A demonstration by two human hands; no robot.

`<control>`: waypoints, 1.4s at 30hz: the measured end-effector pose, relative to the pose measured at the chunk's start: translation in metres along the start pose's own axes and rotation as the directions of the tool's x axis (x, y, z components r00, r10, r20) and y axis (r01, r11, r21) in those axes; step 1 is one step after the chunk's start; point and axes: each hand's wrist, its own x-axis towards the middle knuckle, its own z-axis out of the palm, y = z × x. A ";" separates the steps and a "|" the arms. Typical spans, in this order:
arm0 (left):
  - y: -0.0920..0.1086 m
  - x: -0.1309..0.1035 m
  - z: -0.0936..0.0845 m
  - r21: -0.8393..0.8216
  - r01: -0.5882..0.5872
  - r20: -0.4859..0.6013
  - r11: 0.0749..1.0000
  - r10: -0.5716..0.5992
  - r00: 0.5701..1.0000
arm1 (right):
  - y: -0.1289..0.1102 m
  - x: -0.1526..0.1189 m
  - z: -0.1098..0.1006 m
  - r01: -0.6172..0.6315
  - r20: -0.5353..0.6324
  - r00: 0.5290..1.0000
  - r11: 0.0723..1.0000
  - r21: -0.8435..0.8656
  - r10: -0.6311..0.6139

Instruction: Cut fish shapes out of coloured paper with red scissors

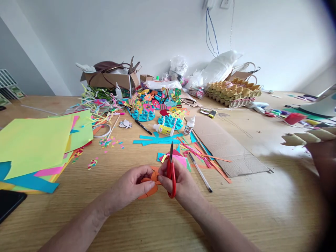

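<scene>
An orange paper piece (150,190) with dark drawn lines is held between both hands above the wooden table. My left hand (133,185) pinches its left part between thumb and fingers. The thumb and fingertips of my right hand (181,176) are at the paper's right edge. Red-handled scissors (172,175) also hang in my right hand, their dark blades pointing up and away. Just beyond the hands lie pink and blue paper scraps (180,161).
Colored sheets (34,140) and a black phone (10,203) lie left. Glue bottles (189,126), blue strips (154,140) and paper fish (147,105) stand or lie ahead. Right are a pen (201,173), cardboard (228,150), egg trays (233,91) and another person's arm (321,164).
</scene>
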 end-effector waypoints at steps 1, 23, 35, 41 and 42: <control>-0.001 0.001 0.001 0.008 -0.010 -0.007 1.000 0.010 1.000 | 0.000 0.000 0.000 -0.001 0.000 1.000 1.000 0.009 0.001; 0.003 -0.008 0.003 -0.406 -0.006 -0.088 0.914 -0.033 0.996 | 0.001 0.000 0.000 -0.048 -0.134 0.987 0.959 0.278 0.088; 0.004 0.001 0.018 -0.072 -0.066 -0.346 0.995 0.037 0.938 | 0.006 -0.002 0.011 -0.084 -0.117 0.985 0.943 0.322 0.128; 0.006 -0.001 0.017 -0.045 -0.070 -0.362 0.997 0.049 0.931 | 0.002 -0.001 0.010 -0.092 -0.074 0.990 0.957 0.273 0.116; 0.006 -0.002 0.017 -0.040 -0.073 -0.359 0.996 0.054 0.932 | 0.002 -0.001 0.010 -0.092 -0.071 0.991 0.958 0.272 0.115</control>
